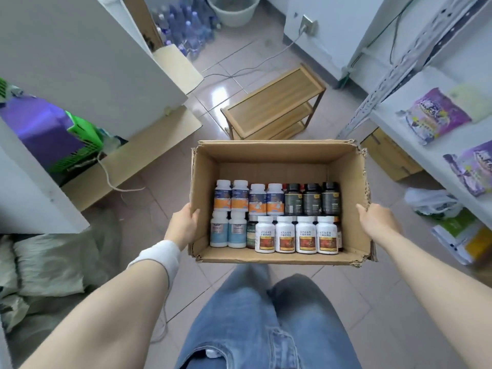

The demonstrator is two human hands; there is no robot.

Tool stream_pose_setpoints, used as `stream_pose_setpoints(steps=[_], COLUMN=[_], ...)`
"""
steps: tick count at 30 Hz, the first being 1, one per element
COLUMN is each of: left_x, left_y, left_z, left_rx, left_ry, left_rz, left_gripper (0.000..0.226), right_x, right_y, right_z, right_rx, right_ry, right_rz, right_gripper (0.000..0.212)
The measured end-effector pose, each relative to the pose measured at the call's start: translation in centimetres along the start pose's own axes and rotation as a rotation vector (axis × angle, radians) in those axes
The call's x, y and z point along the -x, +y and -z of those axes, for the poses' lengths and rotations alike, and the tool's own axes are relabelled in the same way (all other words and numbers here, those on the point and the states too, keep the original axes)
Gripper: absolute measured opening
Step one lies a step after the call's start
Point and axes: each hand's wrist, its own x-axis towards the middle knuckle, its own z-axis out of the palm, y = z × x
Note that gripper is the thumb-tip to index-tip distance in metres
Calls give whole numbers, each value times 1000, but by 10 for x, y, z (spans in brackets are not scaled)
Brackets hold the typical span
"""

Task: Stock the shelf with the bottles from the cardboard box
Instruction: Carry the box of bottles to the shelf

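I hold an open cardboard box [277, 153] in front of me, above the floor. My left hand [183, 222] grips its left wall, thumb hooked over the rim. My right hand [378, 219] holds the right wall from outside. Inside stand several bottles in two rows: white bottles with orange labels [241, 195] and dark bottles [311, 198] at the back, white bottles with blue labels [227, 230] and white bottles with red labels [295, 235] at the front. The white shelf [426, 145] runs along the right.
A small wooden rack [274, 105] stands on the tiled floor beyond the box. Purple snack bags [436, 115] lie on the right shelf, more bags below. A white shelf unit [80, 62] and a flat carton [149, 153] are on the left, with water bottles [183, 27] and a bucket [234, 9] at the back.
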Motion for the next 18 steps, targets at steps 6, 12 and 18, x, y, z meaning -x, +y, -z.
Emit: stream_pose_setpoints(steps=[6,12,18], left_x=[-89,-151,-204], left_y=[96,187,247], left_z=[-17,-47,-55], left_rx=[-13,64,164], left_ry=[-28,51,121], left_rz=[-1,104,193], left_gripper=[22,23,23], right_x=[-104,-226,-336], right_y=[-5,-25,-76], right_z=[39,94,154], right_rx=[-3,29,86], right_ry=[-13,-17,-45], right_rz=[-46,13,136], right_gripper=[48,49,47])
